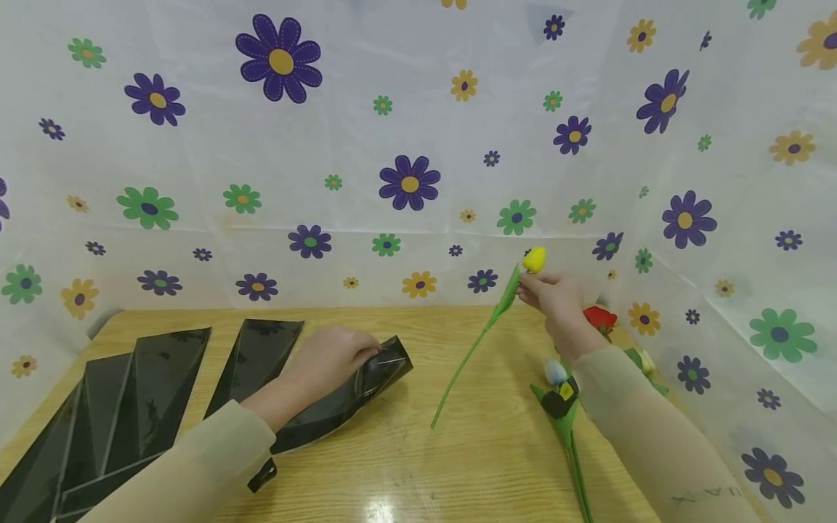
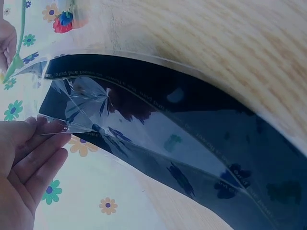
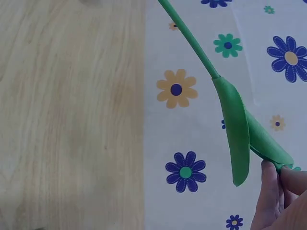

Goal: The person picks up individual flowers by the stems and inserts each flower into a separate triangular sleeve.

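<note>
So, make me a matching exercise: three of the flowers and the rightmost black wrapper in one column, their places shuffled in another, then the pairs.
1. yellow tulip
2. red flower
3. pale blue tulip
4. rightmost black wrapper

A. in the left grip
B. just left of the right sleeve, head view
C. in the right grip
D. just above the right sleeve, head view

Pairs: 1-C, 2-D, 3-B, 4-A

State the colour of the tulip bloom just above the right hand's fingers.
The tulip bloom is yellow; it shows best in the head view.
</note>
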A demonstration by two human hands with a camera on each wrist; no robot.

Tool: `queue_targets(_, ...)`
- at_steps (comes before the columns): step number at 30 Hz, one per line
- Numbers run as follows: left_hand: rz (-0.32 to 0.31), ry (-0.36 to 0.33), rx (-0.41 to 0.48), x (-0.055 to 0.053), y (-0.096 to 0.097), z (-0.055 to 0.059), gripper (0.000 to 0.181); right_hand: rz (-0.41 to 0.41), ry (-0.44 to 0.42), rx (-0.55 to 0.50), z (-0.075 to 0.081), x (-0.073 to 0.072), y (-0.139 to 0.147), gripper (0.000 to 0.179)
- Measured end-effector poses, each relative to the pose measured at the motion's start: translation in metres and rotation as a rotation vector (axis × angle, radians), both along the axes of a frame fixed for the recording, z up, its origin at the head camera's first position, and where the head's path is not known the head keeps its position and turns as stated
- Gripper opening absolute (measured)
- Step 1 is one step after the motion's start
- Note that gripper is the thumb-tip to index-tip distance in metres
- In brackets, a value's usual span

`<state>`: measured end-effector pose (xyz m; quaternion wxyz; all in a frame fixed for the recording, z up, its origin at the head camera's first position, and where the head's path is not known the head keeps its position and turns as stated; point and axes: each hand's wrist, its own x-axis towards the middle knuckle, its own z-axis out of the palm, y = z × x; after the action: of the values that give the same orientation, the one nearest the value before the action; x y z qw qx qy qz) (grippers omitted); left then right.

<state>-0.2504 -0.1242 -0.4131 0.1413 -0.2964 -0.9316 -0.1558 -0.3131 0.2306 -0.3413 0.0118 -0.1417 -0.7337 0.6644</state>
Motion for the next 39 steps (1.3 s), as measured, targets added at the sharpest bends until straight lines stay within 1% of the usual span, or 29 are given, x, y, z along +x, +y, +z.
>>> queue_targets(4, -0.002, -0.001, 0.001, 0.001, 0.001, 0.001, 0.009, -0.072, 0.019, -0.025, 0.007, -0.002, -0.001, 0.040)
queue_targets(9, -0.010, 0.003, -0.001, 0.002, 0.001, 0.001, 0.009, -0.203, 0.077, -0.081, 0.016, -0.003, -0.001, 0.039)
queue_targets(12, -0.007, 0.004, -0.004, 0.003, 0.001, 0.001, 0.009, -0.277, 0.125, -0.130, 0.018, -0.003, -0.002, 0.039)
queue_targets(16, -0.001, 0.003, -0.005, 0.003, 0.001, 0.001, 0.009, -0.337, 0.176, -0.170, 0.018, -0.003, -0.004, 0.037)
queue_targets(23, 0.001, 0.013, 0.000, 0.000, 0.004, 0.002, 0.009, -0.388, 0.235, -0.208, 0.015, -0.003, -0.010, 0.033)
queue_targets(25, 0.006, 0.016, -0.003, -0.001, 0.005, 0.003, 0.010, -0.402, 0.252, -0.229, 0.014, -0.003, -0.013, 0.033)
queue_targets(29, 0.018, 0.014, -0.007, -0.001, 0.008, 0.006, 0.012, -0.414, 0.281, -0.232, 0.010, -0.002, -0.020, 0.032)
queue_targets(33, 0.031, 0.018, -0.012, -0.002, 0.011, 0.009, 0.012, -0.383, 0.282, -0.215, 0.005, 0.003, -0.028, 0.032)
queue_targets(39, 0.040, 0.040, -0.009, -0.004, 0.014, 0.012, 0.011, -0.325, 0.280, -0.236, 0.000, 0.010, -0.045, 0.033)
